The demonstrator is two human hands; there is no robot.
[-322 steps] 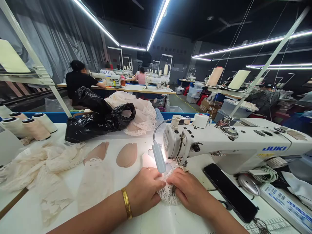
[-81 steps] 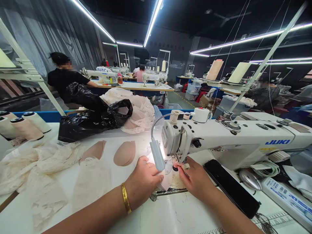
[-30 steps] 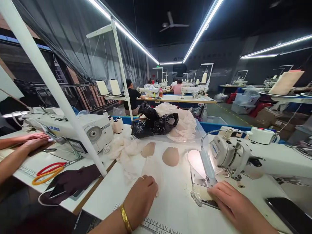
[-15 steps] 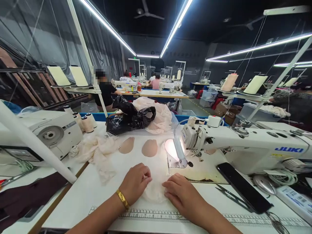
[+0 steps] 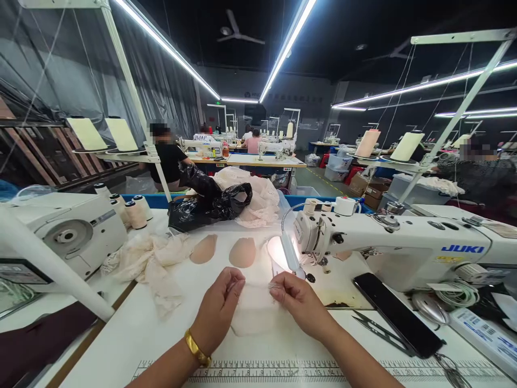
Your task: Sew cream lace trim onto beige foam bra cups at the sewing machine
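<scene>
A sheer pale fabric piece is stretched between my hands above the white table. My left hand pinches its upper left edge between thumb and fingers. At its upper right edge, my right hand is closed in a similar pinch. Beyond my hands lie two beige teardrop pieces, one to the left and one nearer the middle. The lit sewing machine stands to the right, its lamp shining near the needle area.
Pale lace fabric lies left; a black plastic bag and more lace lie behind. At right are a phone and thread snips. A ruler strip runs along the front. People sit at stations farther back.
Both hands have lifted the sheer piece's far edge, and my right hand's fingers have closed on it. The whole view has shifted slightly.
</scene>
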